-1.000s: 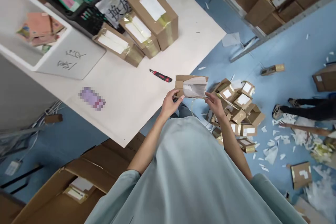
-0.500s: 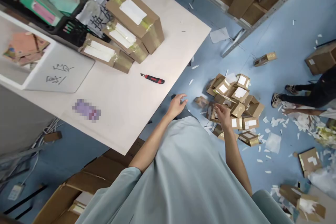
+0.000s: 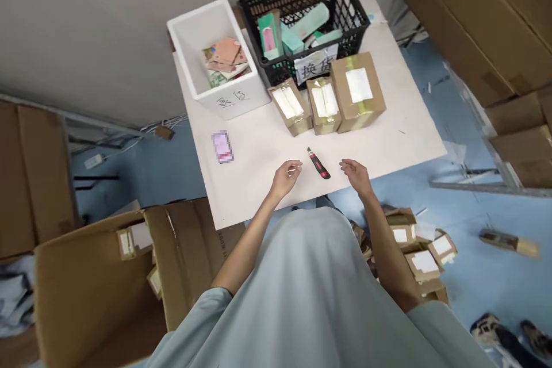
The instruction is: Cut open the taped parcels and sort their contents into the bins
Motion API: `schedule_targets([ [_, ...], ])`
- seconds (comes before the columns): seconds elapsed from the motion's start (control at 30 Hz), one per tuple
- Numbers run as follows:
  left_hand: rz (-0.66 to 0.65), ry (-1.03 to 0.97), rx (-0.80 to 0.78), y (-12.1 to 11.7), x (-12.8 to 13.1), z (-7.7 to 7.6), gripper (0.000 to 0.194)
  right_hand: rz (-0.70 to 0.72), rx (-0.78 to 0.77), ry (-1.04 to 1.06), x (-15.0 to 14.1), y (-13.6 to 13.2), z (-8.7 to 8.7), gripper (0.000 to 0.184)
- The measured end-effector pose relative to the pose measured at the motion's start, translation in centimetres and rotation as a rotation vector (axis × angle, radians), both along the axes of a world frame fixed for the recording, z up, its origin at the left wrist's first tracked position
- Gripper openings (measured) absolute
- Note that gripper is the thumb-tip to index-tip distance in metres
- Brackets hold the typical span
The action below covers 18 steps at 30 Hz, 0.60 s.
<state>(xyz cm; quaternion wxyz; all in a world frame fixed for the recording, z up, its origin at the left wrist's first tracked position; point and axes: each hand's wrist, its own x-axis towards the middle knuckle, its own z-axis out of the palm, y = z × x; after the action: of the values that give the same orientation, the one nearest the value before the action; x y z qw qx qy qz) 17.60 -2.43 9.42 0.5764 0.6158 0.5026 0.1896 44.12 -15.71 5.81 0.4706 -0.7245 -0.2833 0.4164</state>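
Observation:
Over the table's near edge, my left hand [image 3: 286, 179] hovers with loosely bent fingers, holding nothing I can see. My right hand [image 3: 356, 177] is raised at the same edge, fingers apart and nothing in it. Between the two lies a black and red utility knife [image 3: 318, 163], touched by neither hand. Behind the knife stand three taped cardboard boxes with white labels: a small box [image 3: 290, 108], another small box [image 3: 323, 106] and a larger box [image 3: 359, 92] on the right. A blurred-out purple item [image 3: 222, 146] lies on the left of the table.
A white bin [image 3: 233, 100] with paper items and a black crate [image 3: 276, 72] with green boxes stand at the back of the white table [image 3: 259, 195]. A large open carton [image 3: 99, 299] is at left below. Opened boxes [image 3: 425, 261] lie on the floor at right, near a person's shoes [image 3: 487, 328].
My view has turned left from the floor pile to the table. Both hands are now over the table edge, either side of the knife. The knife and boxes have stayed put on the table.

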Motion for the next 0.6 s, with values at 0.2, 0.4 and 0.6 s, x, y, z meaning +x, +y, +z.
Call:
schedule_targets([
  [0.2, 0.241, 0.070, -0.067, 3.1, 0.2, 0.2, 0.023, 0.319, 0.111, -0.137, 1.7, 15.8, 1.1, 0.045],
  [0.4, 0.405, 0.089, -0.153, 4.7, 2.2, -0.1, 0.046, 0.474, -0.021, -0.371, 1.0, 28.4, -0.7, 0.055],
  [0.6, 0.451, 0.056, -0.258, 10.7, 5.4, -1.6, 0.079, 0.556, -0.094, -0.453, -1.2, 31.3, -2.2, 0.067],
])
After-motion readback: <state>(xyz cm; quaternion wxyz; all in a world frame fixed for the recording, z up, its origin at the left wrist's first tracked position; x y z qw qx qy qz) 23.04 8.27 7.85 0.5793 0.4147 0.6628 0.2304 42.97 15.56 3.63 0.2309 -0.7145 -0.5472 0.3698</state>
